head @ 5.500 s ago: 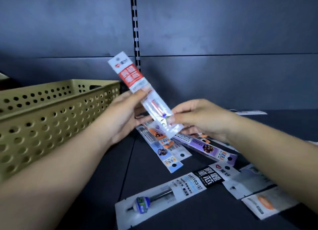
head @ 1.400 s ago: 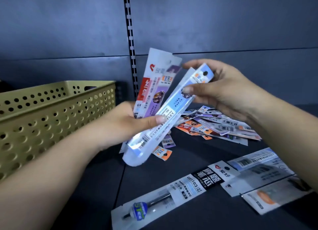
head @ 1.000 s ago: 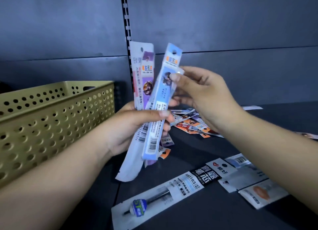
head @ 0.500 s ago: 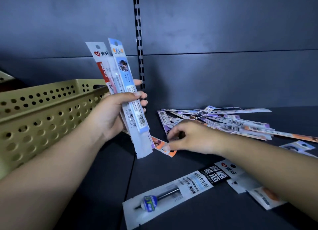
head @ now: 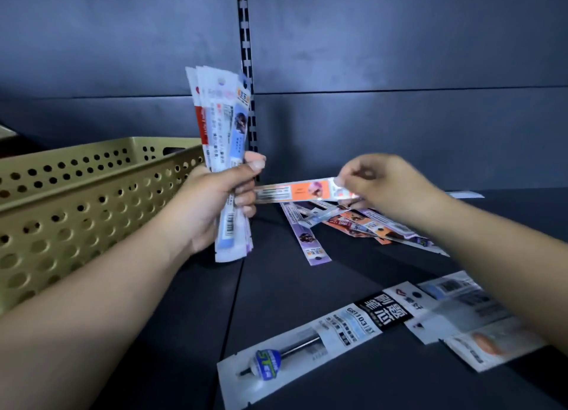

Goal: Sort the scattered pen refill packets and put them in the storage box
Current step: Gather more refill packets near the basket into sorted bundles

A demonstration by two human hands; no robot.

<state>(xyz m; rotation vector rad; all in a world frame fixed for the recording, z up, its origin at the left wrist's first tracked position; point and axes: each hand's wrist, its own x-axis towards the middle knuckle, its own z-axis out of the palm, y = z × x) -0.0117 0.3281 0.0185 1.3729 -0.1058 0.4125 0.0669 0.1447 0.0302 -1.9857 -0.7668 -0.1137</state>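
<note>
While hands [head: 215, 204] grip packets [head: 222, 127], beside basket [head: 92, 200].

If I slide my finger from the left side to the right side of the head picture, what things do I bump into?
Gold basket → left hand gripping a bundle of packets → orange packet → right hand pinching it.

Looks like a shop, prob. a stationery aisle: dark metal shelf [head: 307, 286] w/ a flat back panel [head: 399, 41] and a slotted upright strip [head: 246, 25], the kind that takes shelf brackets. Retail pen refill packets [head: 353, 219] w/ hang holes, barcodes and printed labels lie loose on it, beside a perforated tan storage box [head: 76, 200].
</note>
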